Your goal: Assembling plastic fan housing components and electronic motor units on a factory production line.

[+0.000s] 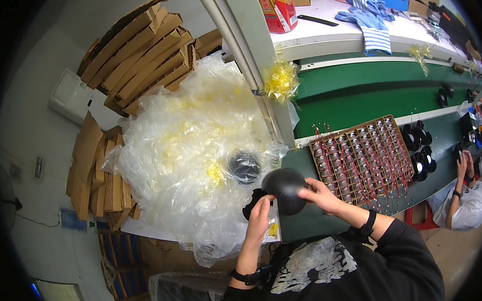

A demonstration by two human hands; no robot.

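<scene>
My right hand point(321, 196) grips a smooth, glossy black dome-shaped shell point(285, 187) by its right side, thumb on the surface. My left hand point(259, 218) is closed on a flat black piece point(252, 200) with a notched edge, just left of the shell. Its fingertips come right up to the shell's left side; whether they touch it I cannot tell. Another round black shell point(245, 168) lies beyond my hands, wrapped in clear plastic film among a large heap of clear plastic bags point(181, 147).
To the right, a divided cardboard tray point(360, 161) holds many small metal parts with red wires. Black round parts point(421, 161) stand beside it. A green conveyor belt point(367, 91) runs behind. Stacked cardboard dividers point(140, 52) rise at left. A co-worker's hands point(464, 164) are at far right.
</scene>
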